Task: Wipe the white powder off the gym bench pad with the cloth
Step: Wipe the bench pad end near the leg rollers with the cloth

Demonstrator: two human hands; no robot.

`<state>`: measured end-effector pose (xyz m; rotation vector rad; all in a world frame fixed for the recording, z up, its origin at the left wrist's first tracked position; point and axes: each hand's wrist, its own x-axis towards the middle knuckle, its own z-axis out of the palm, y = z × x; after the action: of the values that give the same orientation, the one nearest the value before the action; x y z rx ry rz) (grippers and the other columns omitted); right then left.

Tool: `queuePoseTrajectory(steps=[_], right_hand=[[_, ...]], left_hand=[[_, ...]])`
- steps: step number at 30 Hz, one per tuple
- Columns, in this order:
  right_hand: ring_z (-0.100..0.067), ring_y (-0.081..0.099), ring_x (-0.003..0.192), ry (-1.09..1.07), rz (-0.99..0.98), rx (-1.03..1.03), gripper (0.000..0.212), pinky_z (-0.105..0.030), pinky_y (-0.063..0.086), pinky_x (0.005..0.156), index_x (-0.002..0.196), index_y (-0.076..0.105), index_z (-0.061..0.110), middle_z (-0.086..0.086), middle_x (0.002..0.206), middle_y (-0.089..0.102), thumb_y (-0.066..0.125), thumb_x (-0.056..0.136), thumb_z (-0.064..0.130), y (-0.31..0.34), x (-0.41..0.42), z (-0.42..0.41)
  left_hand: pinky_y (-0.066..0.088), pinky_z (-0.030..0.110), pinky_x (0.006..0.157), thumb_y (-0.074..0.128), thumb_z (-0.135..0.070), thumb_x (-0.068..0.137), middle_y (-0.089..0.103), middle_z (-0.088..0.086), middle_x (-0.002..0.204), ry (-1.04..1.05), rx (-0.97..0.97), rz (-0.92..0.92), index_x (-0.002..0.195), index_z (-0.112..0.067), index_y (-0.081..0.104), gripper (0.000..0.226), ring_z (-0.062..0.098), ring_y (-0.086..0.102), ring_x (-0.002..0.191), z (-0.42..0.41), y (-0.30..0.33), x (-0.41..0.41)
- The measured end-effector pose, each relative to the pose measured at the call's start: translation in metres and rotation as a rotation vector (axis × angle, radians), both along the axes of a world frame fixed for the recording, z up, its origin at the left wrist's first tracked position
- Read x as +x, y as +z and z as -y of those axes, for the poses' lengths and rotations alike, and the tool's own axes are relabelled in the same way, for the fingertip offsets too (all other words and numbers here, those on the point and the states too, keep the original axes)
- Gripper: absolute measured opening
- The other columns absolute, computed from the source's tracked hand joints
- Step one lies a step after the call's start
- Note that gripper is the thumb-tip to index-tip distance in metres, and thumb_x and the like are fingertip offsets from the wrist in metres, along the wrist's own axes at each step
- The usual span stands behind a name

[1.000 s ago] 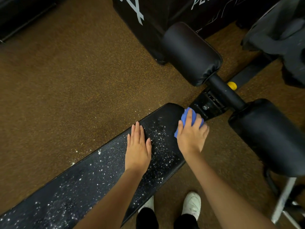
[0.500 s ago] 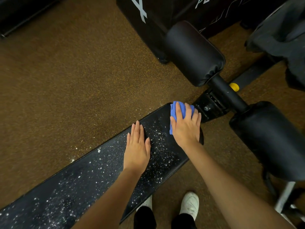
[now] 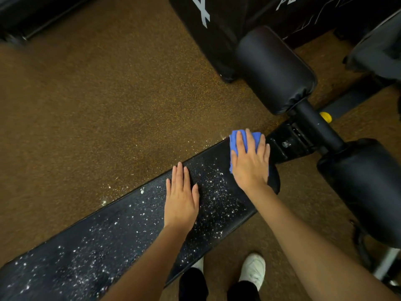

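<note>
A long black bench pad (image 3: 121, 231) runs from lower left up to the centre right, speckled with white powder (image 3: 217, 192). My right hand (image 3: 249, 161) lies flat on a blue cloth (image 3: 236, 139), pressing it onto the pad's far end. The cloth shows only above and to the left of my fingers. My left hand (image 3: 181, 196) rests palm down on the pad beside it, fingers together, holding nothing. Around the cloth the pad looks darker, with fewer specks.
Two black roller pads (image 3: 275, 70) (image 3: 364, 187) on a bar stand past the bench end, by a yellow knob (image 3: 325, 117). A black box (image 3: 217, 29) sits behind them. Powder flecks lie on the brown floor (image 3: 108, 105). My white shoes (image 3: 252, 269) are below the bench.
My right hand has slid the cloth from the pad's near right edge up and left across its end, to the far edge. My left hand has stayed put.
</note>
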<state>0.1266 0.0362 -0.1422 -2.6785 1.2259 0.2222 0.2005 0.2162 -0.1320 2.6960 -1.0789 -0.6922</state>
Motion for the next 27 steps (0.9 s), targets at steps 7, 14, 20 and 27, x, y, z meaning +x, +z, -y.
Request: queuePoseTrajectory(steps=[7, 14, 20, 27], right_hand=[[-0.040, 0.020, 0.140, 0.323, -0.033, 0.007, 0.054, -0.050, 0.019, 0.112, 0.145, 0.032, 0.017, -0.005, 0.150, 0.033, 0.022, 0.096, 0.037, 0.001, 0.021, -0.008], [-0.045, 0.022, 0.137, -0.162, 0.021, 0.020, 0.057, -0.055, 0.029, 0.108, 0.145, 0.027, 0.009, -0.015, 0.150, 0.028, 0.027, 0.096, 0.037, -0.001, -0.072, -0.044], [-0.051, 0.030, 0.130, -0.246, 0.017, 0.058, 0.055, -0.062, 0.029, 0.102, 0.143, 0.032, 0.009, -0.015, 0.149, 0.031, 0.028, 0.097, 0.037, 0.000, -0.049, -0.033], [-0.042, 0.012, 0.140, 0.113, -0.046, 0.043, 0.056, -0.053, 0.010, 0.113, 0.150, 0.010, 0.017, -0.005, 0.157, 0.014, 0.015, 0.098, 0.038, 0.001, 0.021, 0.002]], left_hand=[[-0.013, 0.029, 0.112, -0.013, -0.047, 0.084, -0.009, 0.004, 0.156, -0.006, 0.002, 0.013, 0.147, -0.009, -0.001, 0.074, 0.010, -0.020, 0.138, 0.002, -0.001, -0.001], [-0.011, 0.030, 0.114, -0.015, -0.050, 0.083, -0.012, 0.002, 0.155, -0.011, 0.003, -0.011, 0.146, -0.012, -0.005, 0.074, 0.011, -0.021, 0.138, 0.006, 0.005, 0.005], [-0.010, 0.029, 0.115, -0.012, -0.049, 0.085, -0.010, 0.002, 0.155, -0.031, -0.056, -0.031, 0.147, -0.011, -0.002, 0.073, 0.008, -0.021, 0.137, 0.019, 0.007, 0.007], [-0.008, 0.028, 0.115, 0.007, -0.038, 0.100, -0.009, 0.003, 0.156, -0.017, -0.055, -0.072, 0.147, -0.010, 0.000, 0.056, 0.005, -0.019, 0.136, 0.022, 0.005, 0.002]])
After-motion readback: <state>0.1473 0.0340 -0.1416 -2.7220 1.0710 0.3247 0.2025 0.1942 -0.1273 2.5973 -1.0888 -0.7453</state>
